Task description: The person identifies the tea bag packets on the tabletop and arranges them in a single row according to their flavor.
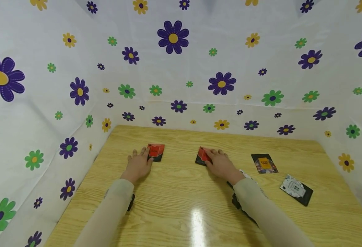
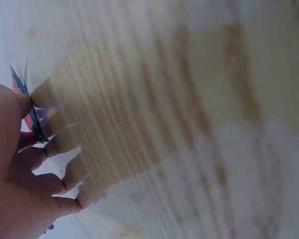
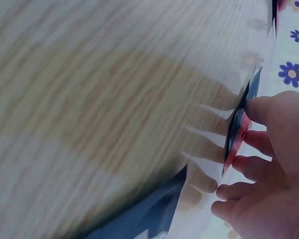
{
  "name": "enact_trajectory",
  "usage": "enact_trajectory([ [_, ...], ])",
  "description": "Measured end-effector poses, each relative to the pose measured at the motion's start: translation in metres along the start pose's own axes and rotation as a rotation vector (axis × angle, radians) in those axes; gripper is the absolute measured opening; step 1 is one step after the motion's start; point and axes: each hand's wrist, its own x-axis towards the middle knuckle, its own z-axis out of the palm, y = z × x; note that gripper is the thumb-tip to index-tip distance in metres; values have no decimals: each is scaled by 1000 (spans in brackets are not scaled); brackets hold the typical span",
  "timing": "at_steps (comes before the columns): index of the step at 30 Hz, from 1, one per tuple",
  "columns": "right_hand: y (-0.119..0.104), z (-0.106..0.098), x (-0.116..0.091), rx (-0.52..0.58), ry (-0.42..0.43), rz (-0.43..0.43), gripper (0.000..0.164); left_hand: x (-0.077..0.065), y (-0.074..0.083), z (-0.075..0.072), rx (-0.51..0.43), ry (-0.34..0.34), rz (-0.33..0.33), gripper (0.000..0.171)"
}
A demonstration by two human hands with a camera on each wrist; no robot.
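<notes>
Closest in: pale sleeves (image 1: 114, 206), stretched over the wood-grain bench (image 1: 171, 195). Right hand (image 1: 220, 165) spread, thumb and fingertips on the right red-and-black sachet (image 1: 201, 158). Well left of that sachet, left hand (image 1: 138, 166), also spread, touching the left red-and-black sachet (image 1: 157, 152); no clear pinch by either. Right of that first sachet, an orange-labelled sachet (image 1: 264, 163); farther right and nearer, a silver-patterned sachet (image 1: 295, 188). Seems to be positioning the red pair; probably calls next for light, steady fingertip contact.

White sheeting (image 1: 181, 68) printed with purple, yellow and green flowers (image 1: 173, 38) walled a yellowish wood-grain tabletop (image 1: 168, 199) — reflected light (image 1: 197, 226) streaked it.
</notes>
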Motion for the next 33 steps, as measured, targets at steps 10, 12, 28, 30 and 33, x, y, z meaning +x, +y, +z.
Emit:
enact_trajectory([
  [10,-16,7,11,31,0,-26,59,0,1,-1,-6,1,-4,65],
  [12,-19,9,13,33,8,-31,59,1,1,-1,-9,2,-7,65],
  [28,-52,18,31,16,-9,-63,59,1,4,-3,-12,-7,-24,65],
  [30,-56,21,33,15,-13,-68,60,0,3,-2,-14,-11,-30,65],
  [33,-62,24,38,14,-14,-72,59,0,3,-3,-22,-12,-34,65],
])
